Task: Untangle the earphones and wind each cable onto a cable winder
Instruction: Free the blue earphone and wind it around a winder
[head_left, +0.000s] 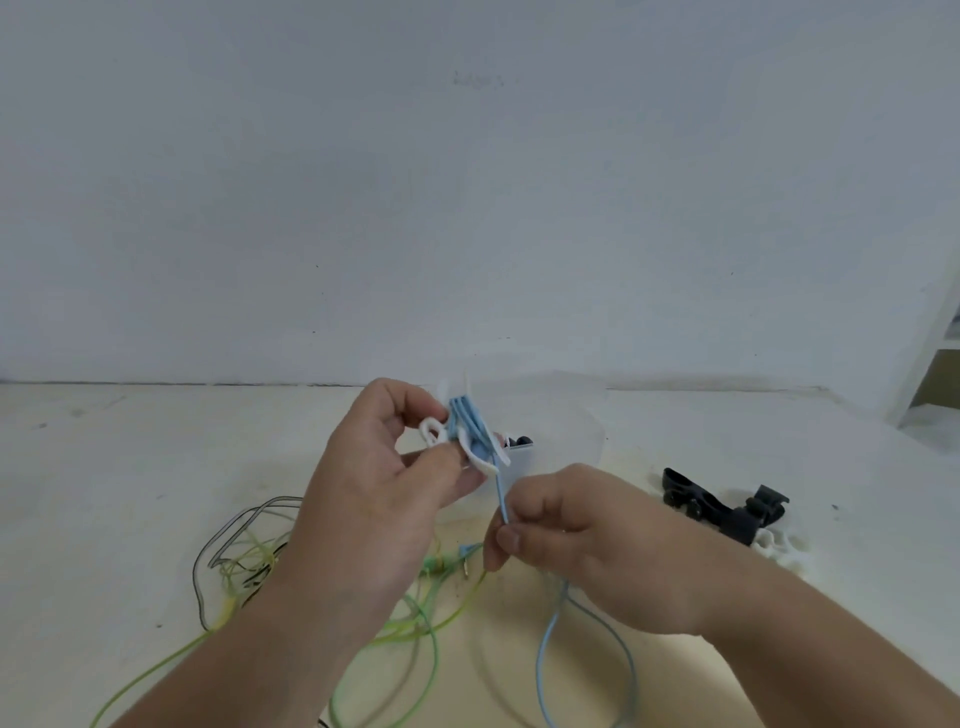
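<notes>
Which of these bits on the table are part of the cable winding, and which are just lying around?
Part of the job:
- white winder, held in the left hand
- blue cable, pinched by the right hand
- green cables
- dark striped cable
- black winder, probably a spare

Just lying about:
- clear container
- white shelf

A plain indoor work room is suggested; a bare, pale blue-white wall (467, 182), lightly scuffed, is seen across the whole far side; a cream table (104, 467) is set flush against it; earphone cables (249, 558) are strewn over the near part of its top; a white shelf frame (930, 358) is glimpsed at the far right; the exact kind of room cannot be told.
</notes>
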